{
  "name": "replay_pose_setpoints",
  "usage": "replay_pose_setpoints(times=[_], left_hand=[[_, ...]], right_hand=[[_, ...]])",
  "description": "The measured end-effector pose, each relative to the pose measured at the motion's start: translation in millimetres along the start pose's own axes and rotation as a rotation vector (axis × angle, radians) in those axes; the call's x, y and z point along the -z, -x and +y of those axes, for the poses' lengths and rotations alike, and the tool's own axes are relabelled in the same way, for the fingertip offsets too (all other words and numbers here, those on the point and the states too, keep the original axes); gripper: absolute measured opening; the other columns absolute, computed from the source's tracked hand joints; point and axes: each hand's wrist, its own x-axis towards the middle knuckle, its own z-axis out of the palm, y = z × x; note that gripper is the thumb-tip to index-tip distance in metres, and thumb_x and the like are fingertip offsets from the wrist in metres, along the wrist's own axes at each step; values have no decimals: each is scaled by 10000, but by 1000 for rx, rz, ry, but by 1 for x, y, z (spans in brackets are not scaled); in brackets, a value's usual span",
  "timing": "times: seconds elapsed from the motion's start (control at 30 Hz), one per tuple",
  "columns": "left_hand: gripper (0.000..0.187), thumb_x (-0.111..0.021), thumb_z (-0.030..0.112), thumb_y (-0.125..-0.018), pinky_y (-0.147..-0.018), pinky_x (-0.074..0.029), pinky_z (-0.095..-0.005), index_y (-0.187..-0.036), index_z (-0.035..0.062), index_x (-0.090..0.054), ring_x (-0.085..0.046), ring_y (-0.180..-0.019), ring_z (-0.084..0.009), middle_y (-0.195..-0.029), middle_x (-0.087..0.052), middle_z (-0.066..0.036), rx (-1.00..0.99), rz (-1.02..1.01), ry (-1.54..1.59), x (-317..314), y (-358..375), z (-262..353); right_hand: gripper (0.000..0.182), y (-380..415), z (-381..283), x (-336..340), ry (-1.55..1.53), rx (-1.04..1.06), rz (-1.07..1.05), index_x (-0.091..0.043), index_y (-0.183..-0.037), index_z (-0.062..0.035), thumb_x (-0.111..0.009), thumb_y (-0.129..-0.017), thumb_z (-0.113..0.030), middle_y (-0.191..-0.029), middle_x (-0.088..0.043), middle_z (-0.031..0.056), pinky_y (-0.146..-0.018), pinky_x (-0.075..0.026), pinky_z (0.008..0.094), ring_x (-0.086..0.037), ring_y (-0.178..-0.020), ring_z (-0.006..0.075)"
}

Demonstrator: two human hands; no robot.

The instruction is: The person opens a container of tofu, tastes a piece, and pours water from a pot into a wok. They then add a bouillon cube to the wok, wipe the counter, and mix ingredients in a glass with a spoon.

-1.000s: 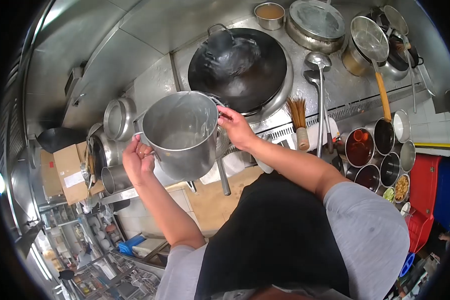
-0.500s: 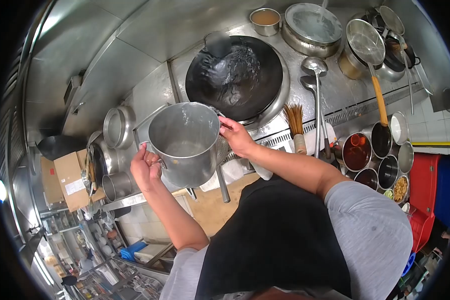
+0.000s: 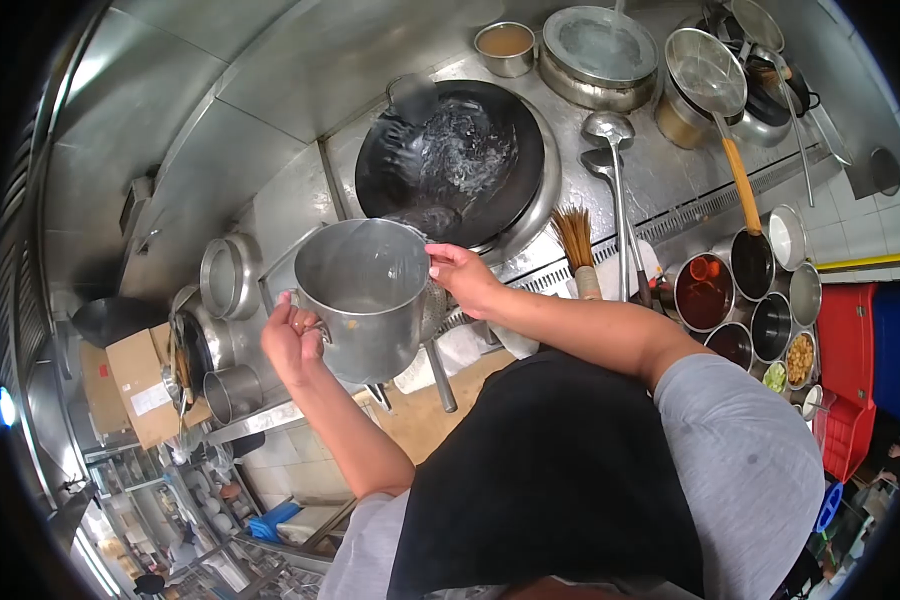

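A deep metal pot (image 3: 370, 340) is held up in front of the stove, its wide mouth tilted so that the inside shows. My left hand (image 3: 295, 340) grips the handle on its left side. My right hand (image 3: 462, 280) is closed on the upper right side by the rim; the fingertips are partly hidden. Just behind the pot, a large black wok (image 3: 515, 150) sits on a burner with water moving inside it. Part of a perforated strainer with a metal handle (image 3: 440, 375) shows behind the pot's right side.
A bristle brush (image 3: 574, 240) and long-handled ladles (image 3: 618, 190) lie right of the wok. Farther right are a wire strainer (image 3: 707, 75) and several sauce containers (image 3: 703, 290). A lidded pot (image 3: 598, 85) stands behind. Pans (image 3: 228, 277) and cardboard boxes (image 3: 145, 375) are at left.
The pot now hangs slightly lower in view, with its mouth tipped a little toward the wok. The whole view has shifted slightly, and the water in the wok has a different pattern.
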Motion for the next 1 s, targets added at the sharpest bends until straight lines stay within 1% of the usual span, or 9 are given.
replay_pose_setpoints(times=[0.07, 0.1, 0.13, 0.2, 0.23, 0.33, 0.5, 0.6, 1.0], left_hand=[[117, -592, 51, -1019, -520, -354, -290, -967, -51, -615, -302, -501, -95, -618, -335, 39, -14, -7, -22, -1, -2, 1], [120, -587, 56, -1021, -523, -363, -294, -967, -48, -615, -305, -500, -97, -617, -337, 38, -4, -23, -9, 1, -6, 0], [123, -582, 60, -1022, -526, -371, -298, -967, -45, -615, -308, -500, -100, -616, -338, 36, 6, -38, 4, 2, -7, 0], [124, -577, 63, -1022, -530, -377, -301, -969, -43, -615, -313, -504, -100, -620, -346, 34, -2, -52, 9, 1, -6, -1], [125, -572, 65, -1023, -535, -384, -303, -970, -41, -614, -318, -509, -100, -624, -354, 32, -7, -65, 11, -1, -6, -1], [118, -570, 60, -1019, -546, -391, -307, -974, -37, -618, -329, -519, -101, -635, -370, 30, -5, -84, -1, -3, -5, 0], [121, -580, 66, -1022, -566, -387, -307, -972, -33, -629, -348, -535, -103, -652, -388, 29, -17, -86, -12, -7, -1, 1], [126, -588, 71, -1024, -575, -381, -315, -953, -26, -629, -353, -542, -105, -653, -393, 27, -32, -110, -14, -7, -4, 1], [160, -625, 63, -1008, -576, -396, -332, -863, -3, -625, -373, -542, -121, -688, -453, 4, -42, -136, -4, -8, -2, 1]], right_hand=[[444, 12, -2, -5, 264, 146, -6, -504, -1452, 11, -580, -1015, 28, -1399, -579, 124, -1106, -454, 322, -565, -1288, 193], [505, 17, 1, -2, 420, 172, -13, -528, -1443, -46, -700, -970, -78, -1442, -547, 138, -1143, -411, 380, -531, -1336, 254], [505, 30, -10, -9, 423, 176, -16, -528, -1443, -46, -700, -970, -78, -1442, -547, 138, -1143, -411, 380, -531, -1336, 254], [616, 58, -31, -25, 1148, 585, -121, -561, -1420, -122, -797, -894, -340, -1519, -426, 154, -1184, -322, 522, -467, -1389, 363], [686, 63, -32, -30, 1198, 663, -176, -559, -1402, -119, -809, -850, -439, -1470, -479, 161, -1203, -229, 588, -417, -1421, 390], [647, 62, -21, -33, 1258, 703, -370, -564, -1404, -117, -811, -866, -380, -1390, -541, 187, -1213, -232, 565, -452, -1392, 378], [426, 47, -16, -41, 1271, 621, -314, -606, -1298, -94, -715, -950, -315, -1227, -629, 122, -1217, -219, 598, -545, -1281, 329], [207, 41, -12, -49, 1268, 694, -272, -612, -1044, -63, -631, -995, -263, -968, -618, 116, -1179, -278, 600, -591, -1060, 343], [245, 43, -12, -61, 1275, 740, -199, -599, -932, -62, -589, -1025, -288, -870, -613, 115, -1095, -359, 538, -595, -965, 351]])
